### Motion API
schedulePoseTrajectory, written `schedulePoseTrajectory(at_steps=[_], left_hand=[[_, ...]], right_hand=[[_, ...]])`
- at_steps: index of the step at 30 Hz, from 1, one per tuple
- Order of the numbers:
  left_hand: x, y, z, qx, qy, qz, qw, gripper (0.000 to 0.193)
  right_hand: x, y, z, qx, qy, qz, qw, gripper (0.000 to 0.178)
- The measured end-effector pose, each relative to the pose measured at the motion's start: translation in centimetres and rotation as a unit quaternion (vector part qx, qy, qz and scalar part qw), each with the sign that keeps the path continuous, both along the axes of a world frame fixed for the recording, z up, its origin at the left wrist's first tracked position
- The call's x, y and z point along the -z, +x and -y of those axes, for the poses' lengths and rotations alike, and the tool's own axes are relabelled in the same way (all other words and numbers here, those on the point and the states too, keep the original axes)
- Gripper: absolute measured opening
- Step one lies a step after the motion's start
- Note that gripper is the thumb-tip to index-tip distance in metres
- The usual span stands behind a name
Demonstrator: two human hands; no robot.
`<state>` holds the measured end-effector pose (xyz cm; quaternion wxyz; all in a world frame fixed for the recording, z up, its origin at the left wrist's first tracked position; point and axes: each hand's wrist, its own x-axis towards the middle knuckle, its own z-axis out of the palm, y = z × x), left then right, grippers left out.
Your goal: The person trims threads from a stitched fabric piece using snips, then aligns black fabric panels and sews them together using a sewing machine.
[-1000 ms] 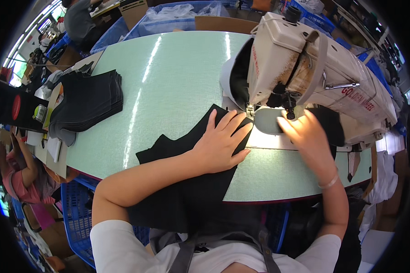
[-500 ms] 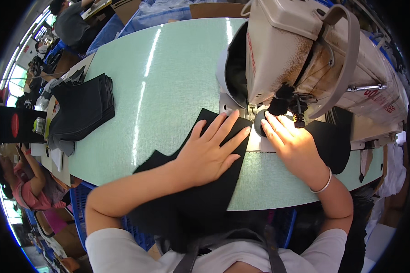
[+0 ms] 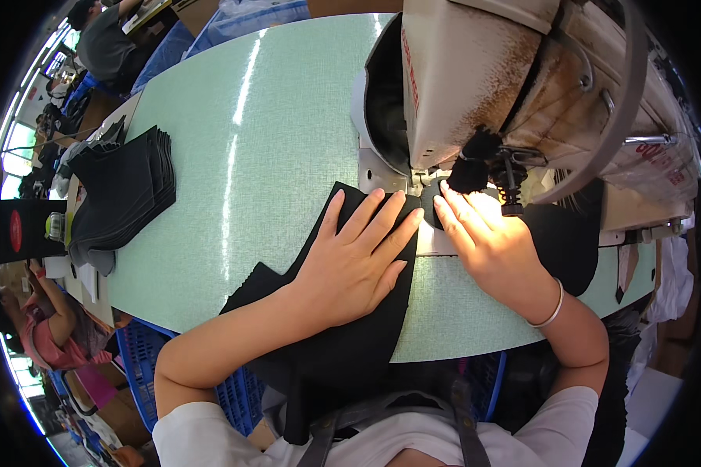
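Observation:
My left hand (image 3: pixel 354 268) lies flat with fingers spread on a black cloth piece (image 3: pixel 358 342). Its top edge reaches the presser foot (image 3: pixel 417 181) of a sewing machine (image 3: pixel 475 70), and its lower part hangs over the table's near edge. To the right of the foot, my right hand (image 3: pixel 497 249) rests palm down, fingers stretched out, on a second black piece (image 3: pixel 565 249). That piece's rounded tip shows beside my fingertips, under the machine's lamp light. The needle tip is too small to make out.
On the pale green table (image 3: pixel 187 241), a stack of cut black pieces (image 3: pixel 128 194) lies at the left. Blue crates (image 3: pixel 249 23) stand behind the table, and a blue basket (image 3: pixel 136 358) is below its near edge. Other people sit at the far left.
The whole view has shifted slightly, so machine and table appear higher and further left. The hanging end of the left cloth has changed its drape. Both hands stay beside the presser foot.

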<state>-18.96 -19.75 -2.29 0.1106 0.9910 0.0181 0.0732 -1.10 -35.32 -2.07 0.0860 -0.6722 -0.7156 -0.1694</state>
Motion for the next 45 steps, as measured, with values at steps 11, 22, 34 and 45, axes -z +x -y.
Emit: schedulePoseTrajectory(at_steps=[11,22,34,45], left_hand=[[0.2,1.0,-0.5,0.008,-0.013,0.036,0.999,0.057],[0.8,2.2,-1.8,0.014,-0.01,0.064,0.998,0.054],[0.9,2.6,-2.4,0.017,-0.006,0.076,0.997,0.047],[-1.0,1.9,-3.3,0.056,-0.03,0.028,0.998,0.058]], right_hand=[[0.0,0.3,-0.5,-0.007,0.019,0.007,1.0,0.04],[0.8,1.2,-0.5,0.063,-0.014,0.02,0.998,0.056],[1.3,2.4,-0.8,0.04,-0.055,-0.087,0.994,0.05],[0.1,3.1,-0.4,-0.013,0.001,-0.068,0.998,0.02]])
